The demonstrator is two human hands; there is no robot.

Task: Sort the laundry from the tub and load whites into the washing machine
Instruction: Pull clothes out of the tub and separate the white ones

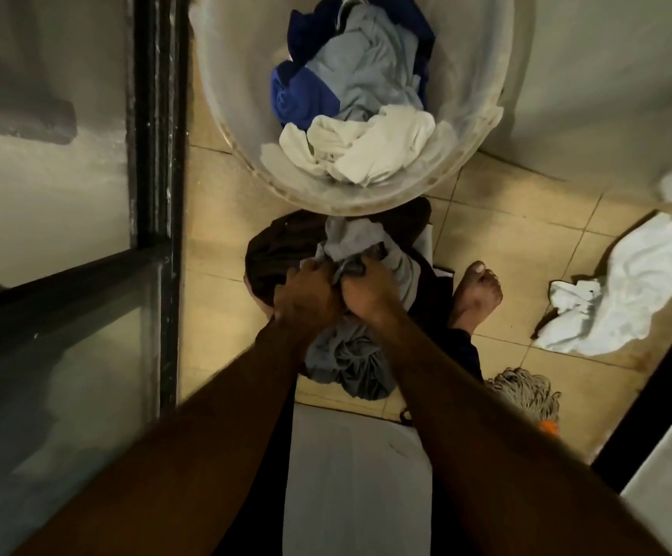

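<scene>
Left hand [306, 292] and right hand [366, 294] clamp grey garment [346, 363] just beside tub [366, 203]; tossed right of tub, it could land on white cloth [623, 294], mixing piles.

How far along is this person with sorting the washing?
Partly sorted. A crumpled white cloth lies apart on the tiled floor, and a dark garment pile sits beside the round translucent plastic tub. In hand: the left hand and right hand both grip a grey garment over that pile. Left: white clothes, grey clothes and blue clothes in the tub; no washing machine is visible.
</scene>
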